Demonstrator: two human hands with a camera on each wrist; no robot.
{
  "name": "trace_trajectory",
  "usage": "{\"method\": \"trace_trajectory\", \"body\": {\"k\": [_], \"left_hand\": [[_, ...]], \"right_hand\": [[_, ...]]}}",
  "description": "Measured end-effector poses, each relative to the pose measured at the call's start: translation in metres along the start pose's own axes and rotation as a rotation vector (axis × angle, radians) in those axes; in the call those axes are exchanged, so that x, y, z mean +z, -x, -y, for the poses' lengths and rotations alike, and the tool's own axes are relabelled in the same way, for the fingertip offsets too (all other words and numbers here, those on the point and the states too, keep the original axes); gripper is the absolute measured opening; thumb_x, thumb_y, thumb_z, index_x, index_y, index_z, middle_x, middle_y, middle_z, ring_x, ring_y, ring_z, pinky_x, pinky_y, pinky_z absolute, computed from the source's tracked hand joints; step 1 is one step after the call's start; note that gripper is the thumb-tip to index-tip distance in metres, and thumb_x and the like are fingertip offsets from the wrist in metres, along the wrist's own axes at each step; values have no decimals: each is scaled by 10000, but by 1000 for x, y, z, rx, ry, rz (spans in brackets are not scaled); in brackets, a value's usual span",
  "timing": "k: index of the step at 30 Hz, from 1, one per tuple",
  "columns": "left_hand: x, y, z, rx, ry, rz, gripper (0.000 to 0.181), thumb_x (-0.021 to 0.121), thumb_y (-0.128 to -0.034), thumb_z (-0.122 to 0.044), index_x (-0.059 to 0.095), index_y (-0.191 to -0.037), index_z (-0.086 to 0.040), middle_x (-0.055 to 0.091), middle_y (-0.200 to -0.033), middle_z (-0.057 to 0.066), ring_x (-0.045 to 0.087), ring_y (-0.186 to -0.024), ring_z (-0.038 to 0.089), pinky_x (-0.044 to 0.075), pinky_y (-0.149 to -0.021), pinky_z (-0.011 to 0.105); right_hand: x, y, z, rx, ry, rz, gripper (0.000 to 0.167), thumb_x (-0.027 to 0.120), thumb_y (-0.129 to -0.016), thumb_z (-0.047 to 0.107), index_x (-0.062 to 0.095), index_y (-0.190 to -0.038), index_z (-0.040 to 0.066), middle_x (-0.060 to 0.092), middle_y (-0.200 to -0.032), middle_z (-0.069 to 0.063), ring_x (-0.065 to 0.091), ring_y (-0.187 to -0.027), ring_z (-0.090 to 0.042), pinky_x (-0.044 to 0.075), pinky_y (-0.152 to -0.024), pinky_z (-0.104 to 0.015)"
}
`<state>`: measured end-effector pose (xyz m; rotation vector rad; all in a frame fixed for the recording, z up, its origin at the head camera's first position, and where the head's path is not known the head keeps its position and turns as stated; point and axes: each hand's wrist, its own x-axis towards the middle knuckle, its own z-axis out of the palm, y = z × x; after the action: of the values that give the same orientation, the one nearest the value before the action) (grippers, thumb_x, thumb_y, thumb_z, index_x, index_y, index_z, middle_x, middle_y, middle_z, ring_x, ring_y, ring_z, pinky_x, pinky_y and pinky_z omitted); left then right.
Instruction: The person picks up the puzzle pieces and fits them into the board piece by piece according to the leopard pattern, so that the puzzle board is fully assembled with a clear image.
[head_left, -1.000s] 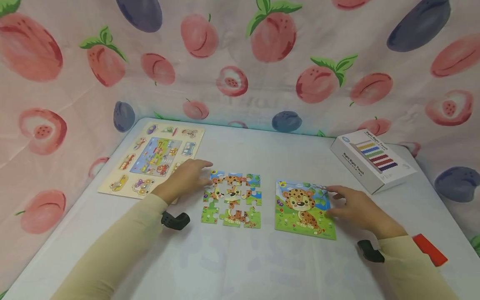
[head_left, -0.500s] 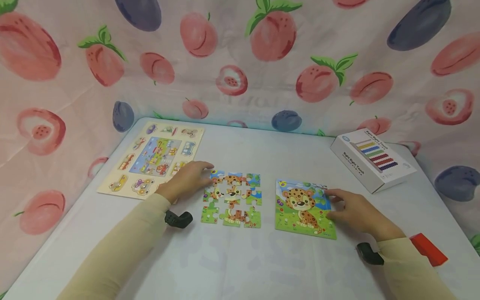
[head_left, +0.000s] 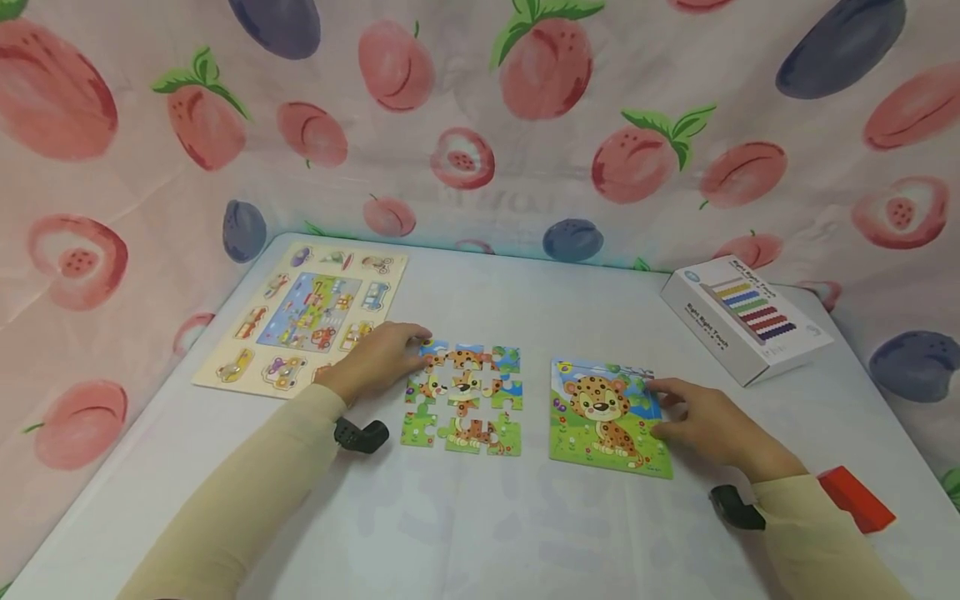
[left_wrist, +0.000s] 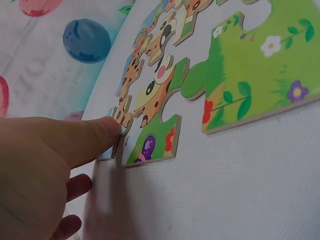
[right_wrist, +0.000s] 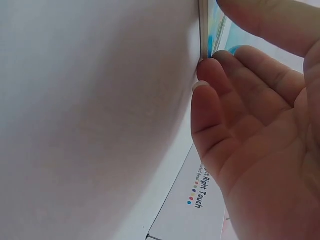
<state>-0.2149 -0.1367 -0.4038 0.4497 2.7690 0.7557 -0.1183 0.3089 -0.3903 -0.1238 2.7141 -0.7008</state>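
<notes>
Jigsaw pieces of a leopard cub (head_left: 467, 435) lie in loose rows at mid-table, with gaps between most of them. My left hand (head_left: 378, 358) pinches the top-left puzzle piece (head_left: 437, 350) between thumb and index finger. In the left wrist view, the thumb (left_wrist: 95, 132) covers part of that piece (left_wrist: 107, 152), and the index finger is mostly hidden behind it. To the right lies a square leopard picture board (head_left: 600, 450). My right hand (head_left: 712, 425) rests at its right edge, thumb and fingertips touching it, fingers loosely bent. The board's edge (right_wrist: 204, 30) shows beside those fingertips in the right wrist view.
A wooden vehicle puzzle board (head_left: 225, 367) lies at the back left, partly behind the left hand. The white "Right Right Touch" box (head_left: 746, 321) stands at the back right. A red block (head_left: 858, 500) sits beside the right sleeve. Fruit-patterned cloth walls surround the table.
My left hand has shifted slightly right, its thumb and index finger closing in on the top-left piece. My right hand has barely moved at the board's edge.
</notes>
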Motion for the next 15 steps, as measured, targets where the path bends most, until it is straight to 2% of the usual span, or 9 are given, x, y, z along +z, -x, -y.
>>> {"method": "trace_trajectory", "body": {"k": [15], "left_hand": [[-2, 0, -2, -4, 15, 10, 394, 693, -950, -209, 640, -1326, -103, 593, -1363, 103, 502, -1282, 286, 360, -1097, 476]], "right_hand": [[6, 1, 8, 1, -12, -8, 698, 793, -854, 245, 490, -1444, 30, 592, -1217, -206, 584, -1045, -374, 503, -880, -558]]}}
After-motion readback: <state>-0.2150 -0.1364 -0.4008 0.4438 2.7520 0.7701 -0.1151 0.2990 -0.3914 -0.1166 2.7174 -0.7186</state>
